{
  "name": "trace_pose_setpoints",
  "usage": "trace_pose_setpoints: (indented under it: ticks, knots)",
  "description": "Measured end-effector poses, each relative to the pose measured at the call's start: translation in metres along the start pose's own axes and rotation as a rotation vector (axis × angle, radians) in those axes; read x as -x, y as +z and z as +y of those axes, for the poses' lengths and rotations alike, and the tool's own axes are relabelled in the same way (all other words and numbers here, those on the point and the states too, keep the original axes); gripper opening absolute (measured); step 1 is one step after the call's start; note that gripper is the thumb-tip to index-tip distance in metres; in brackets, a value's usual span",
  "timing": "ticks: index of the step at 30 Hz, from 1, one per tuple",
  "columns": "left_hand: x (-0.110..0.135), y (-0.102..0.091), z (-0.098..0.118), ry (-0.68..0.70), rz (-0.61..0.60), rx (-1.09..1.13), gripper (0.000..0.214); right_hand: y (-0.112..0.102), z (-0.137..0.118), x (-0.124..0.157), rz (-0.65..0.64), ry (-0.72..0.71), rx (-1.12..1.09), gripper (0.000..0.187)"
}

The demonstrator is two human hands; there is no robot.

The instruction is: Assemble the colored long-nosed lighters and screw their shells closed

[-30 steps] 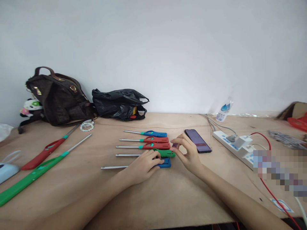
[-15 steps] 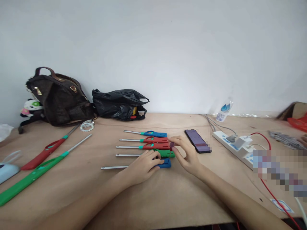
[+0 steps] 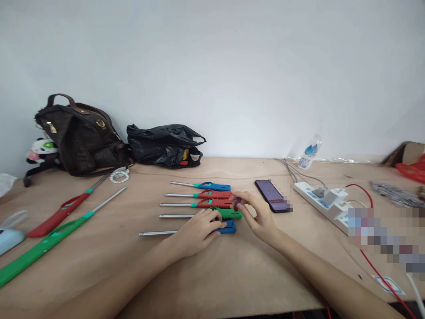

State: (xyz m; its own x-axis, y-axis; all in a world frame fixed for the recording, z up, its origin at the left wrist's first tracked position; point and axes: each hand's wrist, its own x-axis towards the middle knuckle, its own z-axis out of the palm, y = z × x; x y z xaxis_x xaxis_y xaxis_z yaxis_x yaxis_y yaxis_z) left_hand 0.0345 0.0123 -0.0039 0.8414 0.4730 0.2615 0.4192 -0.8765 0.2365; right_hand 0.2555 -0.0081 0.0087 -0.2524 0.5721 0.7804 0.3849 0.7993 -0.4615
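Note:
Several long-nosed gas lighters lie in a row, their metal tubes pointing left. My left hand (image 3: 203,227) grips the nearest blue lighter (image 3: 229,227) and presses it to the table; its middle is hidden under my fingers. In my right hand (image 3: 259,213) a small screwdriver (image 3: 237,203) with a dark red-purple handle is pinched, its thin shaft pointing down to the blue lighter's handle end. Whether the tip is inside the lighter I cannot tell. Just beyond lie a green lighter (image 3: 235,213), two red lighters, one of them the middle red lighter (image 3: 212,203), and a far blue lighter (image 3: 219,187).
On the left lie another red lighter (image 3: 49,220) and a green lighter (image 3: 36,251). A brown bag (image 3: 89,141) and black plastic bag (image 3: 159,144) stand by the wall. Right of my hands are a phone (image 3: 270,195), a power strip (image 3: 312,195) and a red cable (image 3: 378,272).
Almost nothing differs. My left hand stays on the blue lighter, and the screwdriver in my right hand has turned slightly. The whole view has shifted a little.

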Motion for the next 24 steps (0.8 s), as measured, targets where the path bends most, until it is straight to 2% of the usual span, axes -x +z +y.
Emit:
trace_pose_setpoints:
  ticks: [6,13,19,24]
  knots:
    - [0.0007,-0.0014,0.0012,-0.007,-0.005,-0.004,0.021,-0.0012,0.0075,-0.0004,0.078,-0.024,0.062,0.016]
    - [0.0006,-0.0008,-0.0003,-0.001,-0.005,-0.001,0.022,-0.0041,0.0052,-0.0023,0.046,-0.029,-0.057,0.027]
    - [0.0009,-0.0017,0.0014,-0.007,-0.003,-0.004,0.022,-0.0044,0.0063,-0.0036,0.099,-0.038,0.109,0.009]
    - [0.0021,-0.0005,0.0008,0.004,0.022,-0.011,0.021,-0.0042,0.0041,-0.0051,0.037,-0.032,-0.032,0.026]
